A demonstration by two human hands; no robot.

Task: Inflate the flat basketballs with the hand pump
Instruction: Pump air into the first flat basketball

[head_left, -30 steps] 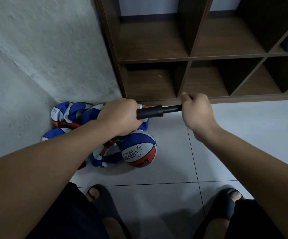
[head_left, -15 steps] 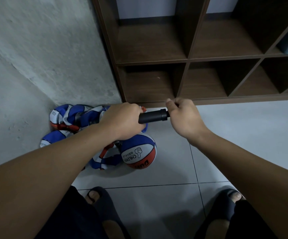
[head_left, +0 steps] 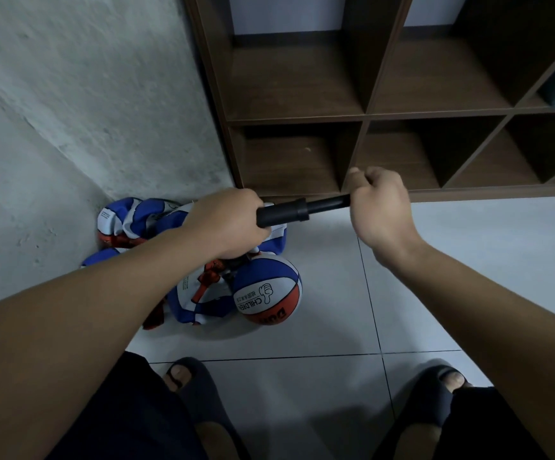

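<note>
Step in hand: pumping air into one basketball; this looks like the middle of a pump stroke, with the plunger partly drawn out.
Left hand (head_left: 228,222): fingers curled tight round the barrel of the black hand pump (head_left: 297,210), holding it nearly level above the balls.
Right hand (head_left: 380,207): closed in a fist round the pump's handle end; the handle itself is hidden inside the fist.
Ball being filled: the round blue, white and orange basketball (head_left: 268,293) lies on the tiled floor (head_left: 302,386) just below the left hand; a short dark hose seems to run from the pump down to it, though the needle and valve cannot be made out.
Flat basketballs (head_left: 130,220): a crumpled heap in the corner against the concrete wall (head_left: 87,94), beside the wooden shelf unit (head_left: 362,94).
Next move: probably push the handle back in along the barrel's line, left hand steadying so the hose does not tug loose.
Progress: one ball looks rounded; several remain flat.
</note>
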